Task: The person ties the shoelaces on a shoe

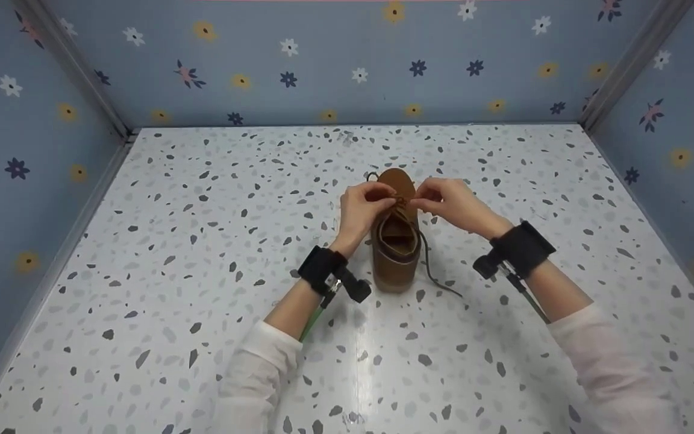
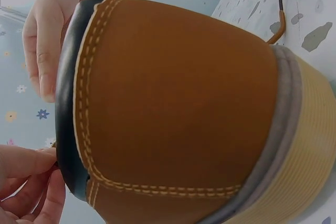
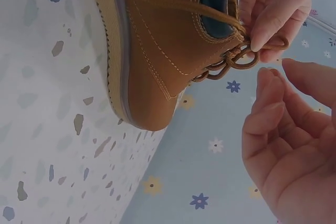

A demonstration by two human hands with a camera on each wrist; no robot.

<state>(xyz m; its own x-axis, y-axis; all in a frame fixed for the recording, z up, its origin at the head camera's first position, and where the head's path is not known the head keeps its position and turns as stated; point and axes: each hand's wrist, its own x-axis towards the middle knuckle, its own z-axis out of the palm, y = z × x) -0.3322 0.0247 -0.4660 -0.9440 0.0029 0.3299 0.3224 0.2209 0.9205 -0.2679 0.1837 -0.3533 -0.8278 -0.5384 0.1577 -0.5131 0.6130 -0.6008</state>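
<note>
A brown lace-up boot (image 1: 395,274) with a dark padded collar (image 2: 68,103) stands upright on the floor, its heel towards me. At its front, my left hand (image 1: 359,208) pinches the brown lace (image 3: 244,61) between thumb and fingertips, beside a small loop. My right hand (image 1: 452,202) is just right of the lacing. In the right wrist view, the right hand's thumb (image 3: 310,77) and bent index finger stand slightly apart, close below the loop. A loose end of lace trails down the boot's right side onto the floor; its tip (image 2: 280,1) shows in the left wrist view.
The white speckled floor (image 1: 160,271) spreads around the boot. Blue flowered walls (image 1: 323,60) enclose it at the back and both sides. Each wrist wears a black strap with a camera, such as the right strap (image 1: 522,247).
</note>
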